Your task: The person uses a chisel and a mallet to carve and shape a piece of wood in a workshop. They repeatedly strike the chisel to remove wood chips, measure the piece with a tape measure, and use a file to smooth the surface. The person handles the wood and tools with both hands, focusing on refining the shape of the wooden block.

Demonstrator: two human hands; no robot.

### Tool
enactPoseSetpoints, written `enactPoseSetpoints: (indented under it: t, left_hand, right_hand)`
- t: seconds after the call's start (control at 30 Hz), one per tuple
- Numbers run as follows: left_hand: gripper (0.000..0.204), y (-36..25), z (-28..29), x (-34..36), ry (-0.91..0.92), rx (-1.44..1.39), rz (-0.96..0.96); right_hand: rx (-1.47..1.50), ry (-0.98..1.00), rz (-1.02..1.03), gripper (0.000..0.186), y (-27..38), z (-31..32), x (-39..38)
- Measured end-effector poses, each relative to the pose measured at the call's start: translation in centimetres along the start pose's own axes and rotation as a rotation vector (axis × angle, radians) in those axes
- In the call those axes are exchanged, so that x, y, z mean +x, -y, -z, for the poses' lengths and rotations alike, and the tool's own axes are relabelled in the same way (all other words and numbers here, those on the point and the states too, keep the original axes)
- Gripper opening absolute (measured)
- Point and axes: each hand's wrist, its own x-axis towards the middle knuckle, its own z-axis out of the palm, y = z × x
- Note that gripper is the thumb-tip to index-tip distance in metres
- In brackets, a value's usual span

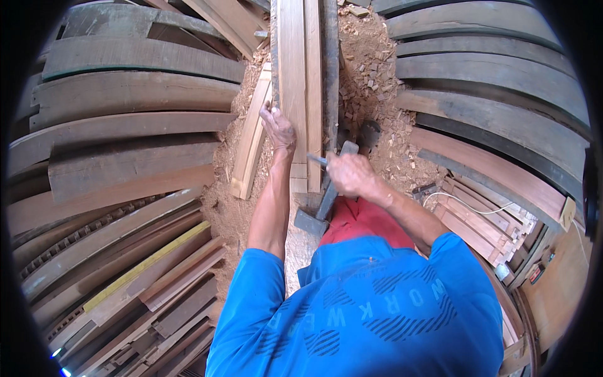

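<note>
The person's left hand is raised at the left edge of a pale board, its fingers loosely bent and pointing away from the body; whether it grips the board or only rests against it cannot be told. The right hand is closed in a fist around a slim grey tool, whose visible end sticks out to the left, over the near part of the wood. The two hands are a little apart, the left one farther from the body.

The pale board lies just beside the left hand and ahead of the right one. Its long axis runs away from the body, nearly straight up the view, with the near end by the lap. A narrow strip runs alongside on its right, parallel to it, and a dark beam lies farther right in the same direction. A dark bar slants below the right hand, near the red shorts.

Left of the board, a shorter piece of wood lies slightly askew on sawdust. Wood chips cover the ground to the right. Farther out, stacked planks line the left side, and weathered timbers line the right.
</note>
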Motion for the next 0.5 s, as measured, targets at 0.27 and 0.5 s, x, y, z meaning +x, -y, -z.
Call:
enactPoseSetpoints:
  t: [0.27,0.5]
  left_hand:
    - [0.059,-0.8,0.1,0.1,0.033,0.071,-0.015]
    - [0.063,-1.3,-0.2,-0.2,0.037,0.063,0.016]
  right_hand:
    - [0.001,-0.336,-0.223,0.025,-4.7,14.1,11.5]
    - [-0.221,-0.349,0.014,0.014,-3.8,10.1,11.7]
